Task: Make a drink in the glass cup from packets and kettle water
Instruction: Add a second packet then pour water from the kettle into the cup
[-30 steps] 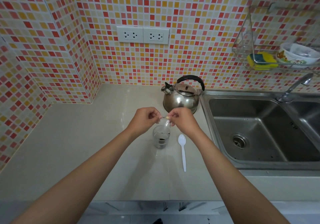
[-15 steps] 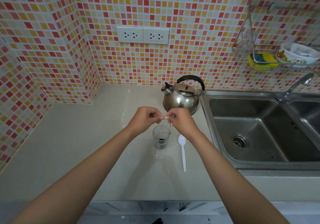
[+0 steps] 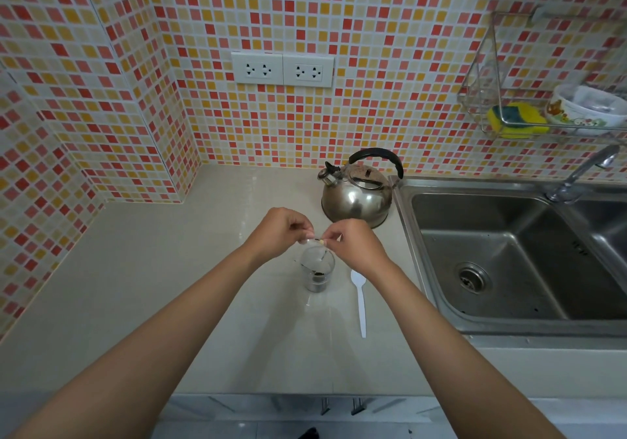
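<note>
A small glass cup stands on the beige counter with dark granules at its bottom. Just above its rim, my left hand and my right hand pinch the top of a small clear packet between their fingertips. The packet hangs over the cup's mouth. A steel kettle with a black handle sits behind the cup, next to the sink. A white plastic spoon lies on the counter to the right of the cup.
A steel double sink with a tap fills the right side. A wire rack on the tiled wall holds a sponge and a bowl. Two wall sockets sit above the counter.
Both hands have stayed over the cup with the packet, shifting only slightly. The packet now hangs lower towards the cup's mouth.
</note>
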